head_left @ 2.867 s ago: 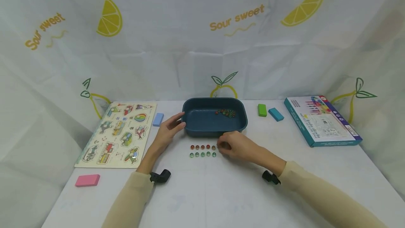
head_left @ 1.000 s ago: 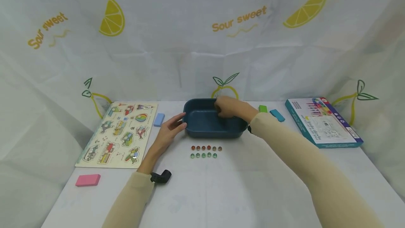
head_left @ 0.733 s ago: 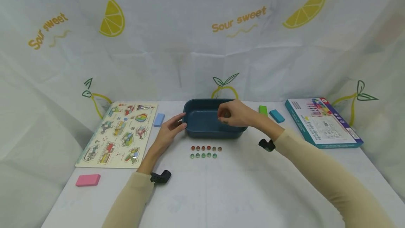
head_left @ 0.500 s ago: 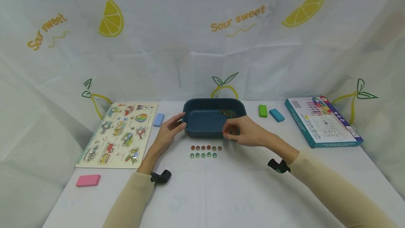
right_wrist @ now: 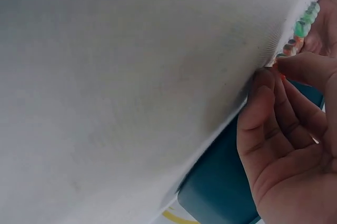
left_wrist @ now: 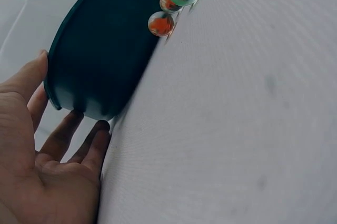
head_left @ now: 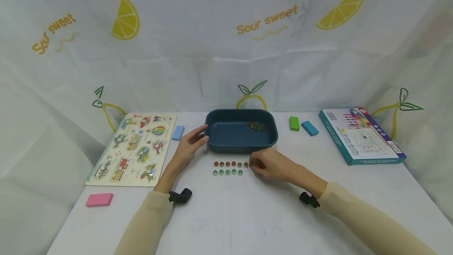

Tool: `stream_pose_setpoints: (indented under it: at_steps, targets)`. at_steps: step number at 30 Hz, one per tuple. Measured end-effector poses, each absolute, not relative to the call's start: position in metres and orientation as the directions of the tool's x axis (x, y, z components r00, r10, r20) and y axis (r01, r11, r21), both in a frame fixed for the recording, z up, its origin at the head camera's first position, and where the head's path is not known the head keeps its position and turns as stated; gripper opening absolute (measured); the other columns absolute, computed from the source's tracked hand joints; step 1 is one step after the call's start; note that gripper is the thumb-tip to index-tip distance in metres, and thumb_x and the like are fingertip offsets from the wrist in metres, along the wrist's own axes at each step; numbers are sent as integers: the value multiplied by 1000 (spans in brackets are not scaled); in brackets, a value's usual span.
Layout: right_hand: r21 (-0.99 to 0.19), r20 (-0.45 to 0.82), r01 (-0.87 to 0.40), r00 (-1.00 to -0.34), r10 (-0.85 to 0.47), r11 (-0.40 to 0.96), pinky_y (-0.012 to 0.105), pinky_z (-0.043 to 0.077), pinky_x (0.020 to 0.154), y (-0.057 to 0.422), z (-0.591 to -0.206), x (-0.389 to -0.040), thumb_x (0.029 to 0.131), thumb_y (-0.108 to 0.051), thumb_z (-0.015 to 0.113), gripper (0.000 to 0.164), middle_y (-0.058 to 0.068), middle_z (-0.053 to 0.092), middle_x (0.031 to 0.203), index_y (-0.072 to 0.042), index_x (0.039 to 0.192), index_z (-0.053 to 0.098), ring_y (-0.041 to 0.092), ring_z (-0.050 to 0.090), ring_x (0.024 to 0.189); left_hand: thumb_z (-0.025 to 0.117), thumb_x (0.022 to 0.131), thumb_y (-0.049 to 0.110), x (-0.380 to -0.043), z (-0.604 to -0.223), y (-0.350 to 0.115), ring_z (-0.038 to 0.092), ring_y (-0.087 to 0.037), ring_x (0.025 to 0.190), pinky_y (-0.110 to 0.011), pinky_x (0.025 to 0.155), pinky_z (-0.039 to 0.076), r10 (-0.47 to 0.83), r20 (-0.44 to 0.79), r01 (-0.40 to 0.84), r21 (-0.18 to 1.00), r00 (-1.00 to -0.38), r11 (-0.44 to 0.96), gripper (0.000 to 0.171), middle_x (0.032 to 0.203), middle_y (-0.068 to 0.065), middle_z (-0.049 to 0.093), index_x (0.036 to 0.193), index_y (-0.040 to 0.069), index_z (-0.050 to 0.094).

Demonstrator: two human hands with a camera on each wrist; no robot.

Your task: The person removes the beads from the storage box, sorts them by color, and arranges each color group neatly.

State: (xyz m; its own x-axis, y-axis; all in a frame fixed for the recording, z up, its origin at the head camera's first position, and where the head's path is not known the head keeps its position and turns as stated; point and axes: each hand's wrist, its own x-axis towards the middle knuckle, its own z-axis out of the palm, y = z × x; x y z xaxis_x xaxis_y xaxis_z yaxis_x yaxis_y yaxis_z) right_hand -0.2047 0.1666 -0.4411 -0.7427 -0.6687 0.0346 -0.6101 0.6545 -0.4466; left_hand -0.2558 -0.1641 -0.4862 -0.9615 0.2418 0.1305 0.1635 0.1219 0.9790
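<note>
A dark blue basin (head_left: 226, 135) stands at the back middle of the white table. My left hand (head_left: 189, 146) touches its left end with fingers spread; in the left wrist view the thumb is at the rim and fingertips meet the end wall (left_wrist: 84, 98). In front lie two rows of glass marbles: an orange-red row (head_left: 227, 164) and a nearer green row (head_left: 228, 172). At the right end of the orange-red row, my right hand (head_left: 274, 166) pinches an orange marble (right_wrist: 275, 67) low at the tabletop, mostly hidden by thumb and fingers.
More marbles (head_left: 255, 126) sit heaped in the basin's right half. A picture puzzle board (head_left: 136, 148), a light blue block (head_left: 178, 133) and a pink block (head_left: 99, 200) lie left. Green (head_left: 294, 123) and blue blocks (head_left: 310, 128) and a flat box (head_left: 361, 137) lie right.
The orange-red row gained a marble from my right hand, which then reached into the basin and came back to the row's right end with another. My left hand stays at the basin.
</note>
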Motion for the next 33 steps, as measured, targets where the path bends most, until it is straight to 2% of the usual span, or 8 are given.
stream_pose_setpoints:
  at_steps: [8, 14, 19, 24, 28, 33]
  targets:
    - [-450, 21, -591, -757, -654, 670, 17, 49, 61, 169, -440, -204, 97, -12, 75, 13, -11, 65, 78, -12, 110, 74, -2, 52, 68, 69, 104, 18, -257, -488, -163, 48, -33, 154, -48, 127, 39, 242, 129, 162, 979, -962, 121, 55, 166, -8, 49, 156, 13, 53]
    - [-491, 45, -596, -746, -664, 636, 19, 53, 62, 171, -410, -205, 99, -16, 75, 14, -8, 71, 83, -9, 111, 77, 0, 57, 69, 69, 104, 20, -256, -489, -163, 48, -33, 153, -49, 127, 39, 245, 131, 167, 977, -961, 133, 55, 166, -8, 48, 156, 15, 53]
    - [-476, 111, -601, -765, -634, 642, 26, 57, 67, 164, -376, -241, 100, -17, 75, 17, -1, 76, 87, -6, 112, 77, 7, 66, 74, 69, 104, 21, -255, -487, -164, 48, -35, 153, -52, 126, 40, 237, 138, 175, 974, -962, 145, 55, 166, -9, 48, 156, 16, 53]
    - [-458, 57, -557, -797, -602, 693, 39, 63, 79, 149, -357, -296, 101, -16, 73, 20, 11, 80, 100, -2, 114, 76, 22, 75, 85, 69, 104, 21, -255, -488, -166, 48, -35, 153, -52, 127, 40, 228, 131, 168, 974, -965, 151, 55, 166, -8, 48, 156, 16, 53]
    - [-376, -37, -545, -800, -599, 750, 49, 62, 93, 137, -354, -331, 100, -14, 73, 21, 19, 79, 109, 2, 113, 76, 33, 75, 102, 70, 103, 22, -256, -488, -166, 48, -34, 153, -51, 127, 40, 226, 129, 166, 974, -966, 152, 55, 166, -8, 49, 156, 16, 54]
    - [-159, -152, -540, -814, -561, 827, 47, 62, 94, 124, -360, -353, 95, -13, 77, 18, 17, 79, 110, 0, 107, 78, 34, 73, 104, 70, 104, 22, -256, -487, -165, 48, -33, 153, -50, 127, 40, 230, 130, 168, 974, -964, 151, 55, 166, -7, 49, 156, 16, 54]
